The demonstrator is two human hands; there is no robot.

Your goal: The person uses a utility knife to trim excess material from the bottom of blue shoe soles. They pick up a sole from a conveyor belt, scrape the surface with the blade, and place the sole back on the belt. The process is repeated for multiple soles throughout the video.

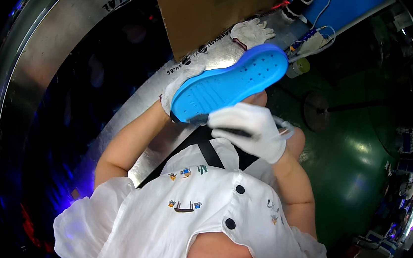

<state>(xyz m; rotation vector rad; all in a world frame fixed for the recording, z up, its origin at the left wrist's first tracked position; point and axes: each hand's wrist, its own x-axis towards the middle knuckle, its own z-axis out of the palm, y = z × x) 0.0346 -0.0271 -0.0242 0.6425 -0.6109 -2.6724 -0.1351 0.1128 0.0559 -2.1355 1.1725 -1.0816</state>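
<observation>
Above the lap, a blue shoe sole point(232, 82) held between two gloved hands.
Left hand point(178, 89), at ten o'clock of the sole, has its grip closed on the heel end; right hand point(254, 129), at six o'clock, grips a dark brush point(200, 119) touching the sole's edge. A spare white glove point(252, 32) lies on the worktop point(138, 95) at twelve o'clock.

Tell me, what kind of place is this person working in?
Probably a shoe factory workstation. Gloved hands hold a blue shoe sole and work a small brush along it, by a metal bench, a spare glove and a green floor.
</observation>
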